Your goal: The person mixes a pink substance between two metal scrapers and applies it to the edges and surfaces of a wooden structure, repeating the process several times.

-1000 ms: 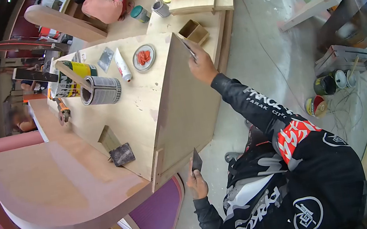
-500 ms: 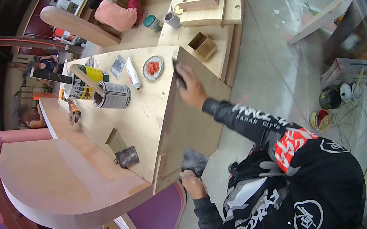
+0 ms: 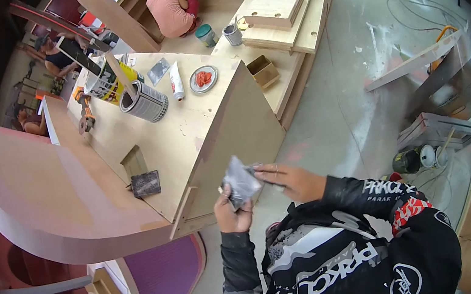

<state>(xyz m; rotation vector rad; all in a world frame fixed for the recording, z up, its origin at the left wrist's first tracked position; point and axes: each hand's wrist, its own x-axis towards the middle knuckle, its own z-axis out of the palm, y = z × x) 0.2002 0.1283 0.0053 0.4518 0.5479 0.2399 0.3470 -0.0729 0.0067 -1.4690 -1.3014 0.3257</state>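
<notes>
We see a grey, scuffed sheet of sandpaper [image 3: 240,182], bent and creased, held up just in front of the slanted plywood panel [image 3: 232,129]. Our left hand [image 3: 230,209] grips its lower edge with curled fingers; our right hand [image 3: 290,180] pinches its right side.

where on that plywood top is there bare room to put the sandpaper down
The plywood top is bare in its middle, between the tipped can and the sanding block, and along the right edge below the red-filled dish. The far left corner is crowded: cans, a tube, an orange tool. Both hands, left and right, hold the sandpaper.
</notes>
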